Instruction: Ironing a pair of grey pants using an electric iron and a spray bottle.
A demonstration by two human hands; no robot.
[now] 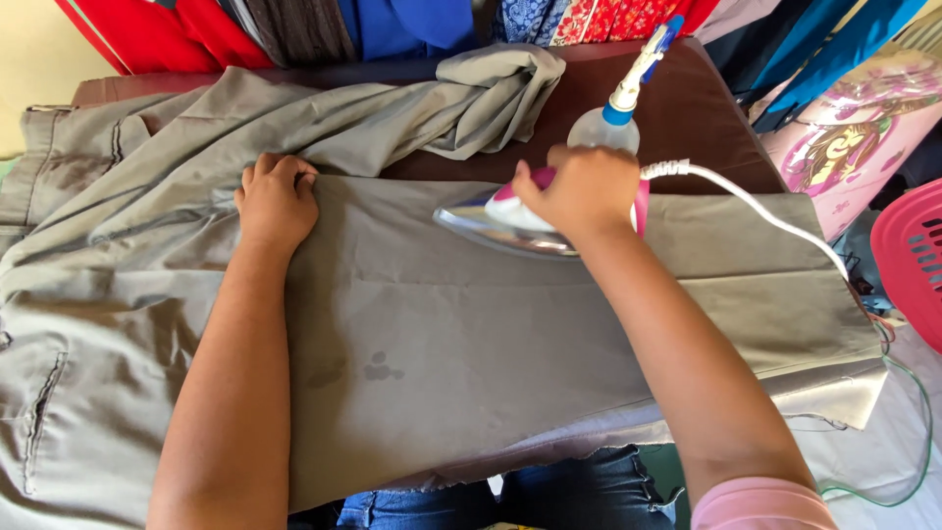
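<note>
Grey-green trousers (461, 324) lie spread over a brown ironing board (687, 118). My left hand (276, 199) presses flat on the cloth near its far edge, fingers curled over a fold. My right hand (581, 188) grips the pink handle of a clothes iron (491, 221), whose shiny soleplate rests on the trouser leg and points left. A white cord (756, 206) runs from the iron off to the right. Some dark wet spots (378, 369) mark the fabric near me.
A spray bottle (613, 113) with a blue and white nozzle stands on the board behind the iron. Coloured clothes (392, 25) hang at the back. A pink basket (913, 260) and a pink patterned item (854, 128) sit to the right.
</note>
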